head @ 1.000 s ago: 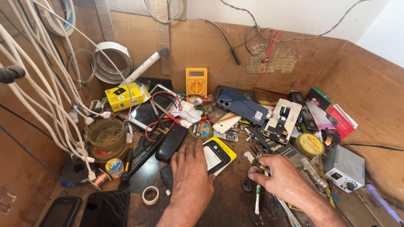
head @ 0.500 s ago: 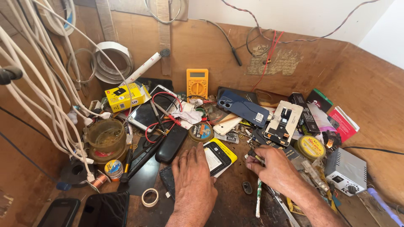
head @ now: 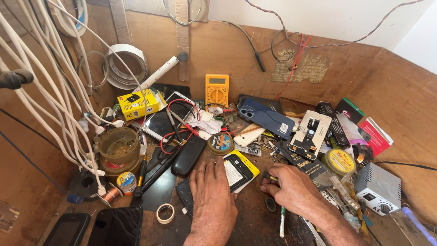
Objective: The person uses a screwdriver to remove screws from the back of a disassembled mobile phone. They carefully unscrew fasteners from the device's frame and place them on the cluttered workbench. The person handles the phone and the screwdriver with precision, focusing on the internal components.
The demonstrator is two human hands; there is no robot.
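At a cluttered wooden desk (head: pixel 255 228), the left hand (head: pixel 211 200) lies flat, fingers released, on a dark phone (head: pixel 185 197) while the right hand (head: pixel 291 189) pinches a small tool (head: pixel 268 176), positioning apparently under way, steadiness needed next.

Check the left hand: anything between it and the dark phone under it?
Nothing visible. The left hand lies flat on the dark phone, palm covering most of it. The right hand sits apart to the side, pinching a small tool whose kind is unclear.

Your left hand (head: pixel 212 196) lies flat on a phone (head: pixel 186 195), with a tape roll (head: pixel 165 213) to its left. Your right hand (head: pixel 291 187) rests just right, a multimeter (head: pixel 217 89) well behind both.
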